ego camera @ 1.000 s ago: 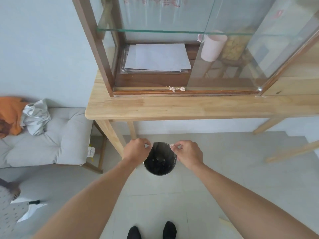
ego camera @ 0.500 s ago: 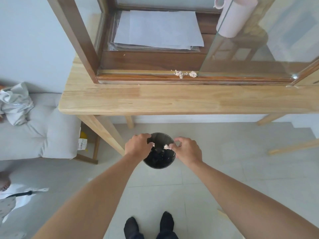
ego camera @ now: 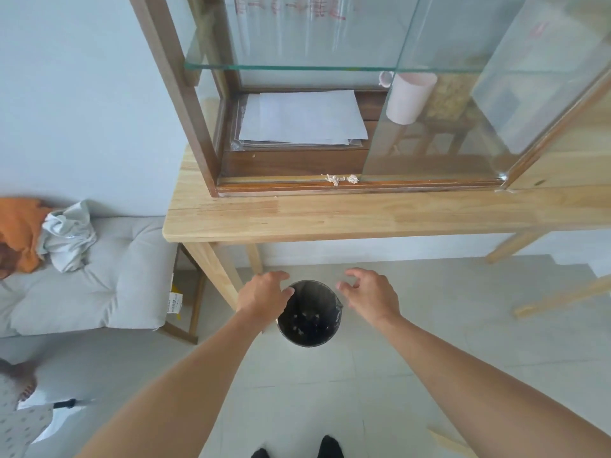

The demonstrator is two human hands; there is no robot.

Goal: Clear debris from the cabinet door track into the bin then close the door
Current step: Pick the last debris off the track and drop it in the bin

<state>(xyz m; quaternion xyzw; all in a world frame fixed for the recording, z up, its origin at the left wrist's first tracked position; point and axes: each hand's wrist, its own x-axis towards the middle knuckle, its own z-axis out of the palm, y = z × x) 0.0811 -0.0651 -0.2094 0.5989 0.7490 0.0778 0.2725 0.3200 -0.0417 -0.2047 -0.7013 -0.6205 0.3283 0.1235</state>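
A small black bin (ego camera: 309, 315) stands on the tiled floor below the table, with pale scraps at its bottom. My left hand (ego camera: 263, 294) hovers at the bin's left rim, fingers spread and empty. My right hand (ego camera: 370, 295) hovers to the right of the rim, fingers apart, holding nothing. Two small pale crumpled bits of debris (ego camera: 340, 179) lie in the cabinet door track (ego camera: 281, 186), just left of the edge of the sliding glass door (ego camera: 439, 127), which covers the cabinet's right half.
The wooden cabinet stands on a light wooden table (ego camera: 330, 216). Inside it lie white papers (ego camera: 304, 119) and a pink mug (ego camera: 408, 97) under a glass shelf. A grey cushioned bench (ego camera: 99, 279) with cloths stands to the left. My feet show at the bottom.
Both hands were pinched over the bin, the right one holding a pale scrap. Now both have opened and spread apart, and the scrap is gone from the fingers. The view has tilted up.
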